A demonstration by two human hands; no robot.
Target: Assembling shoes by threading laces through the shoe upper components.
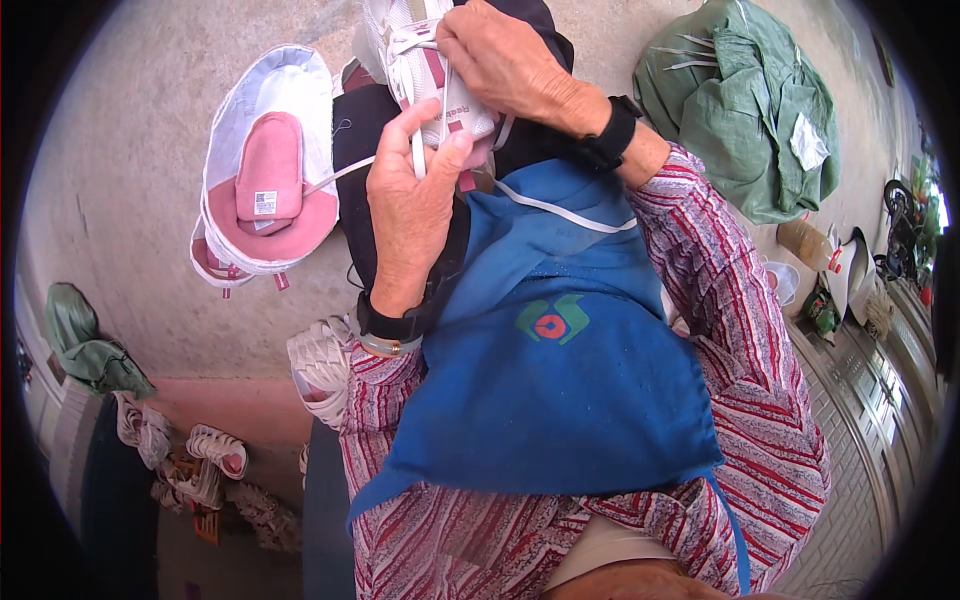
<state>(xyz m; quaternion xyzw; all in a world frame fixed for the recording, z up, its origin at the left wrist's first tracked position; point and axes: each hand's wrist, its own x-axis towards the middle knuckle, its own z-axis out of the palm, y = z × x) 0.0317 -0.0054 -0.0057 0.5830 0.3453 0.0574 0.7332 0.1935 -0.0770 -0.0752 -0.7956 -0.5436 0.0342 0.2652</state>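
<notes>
A white and pink sneaker [466, 112] rests on my lap, toe end hidden by the top edge of the picture. My left hand [410, 215] is closed at the heel end, with a white shoelace [418, 150] running between thumb and index finger. On the far side, my right hand [510, 70] is bent over the lacing, its fingertips pinched on the lace by the eyelets. A loose length of lace [565, 213] trails across my blue apron [560, 400]. Another stretch of lace runs left past my left hand.
Left of my knee stand white and pink shoes, one with a pink insole [272, 165]. A green sack [740, 110] stands at the right, and a smaller green sack [85, 340] at the left. Several white shoes [215, 450] lie lower left. A plastic bottle [808, 243] sits far right.
</notes>
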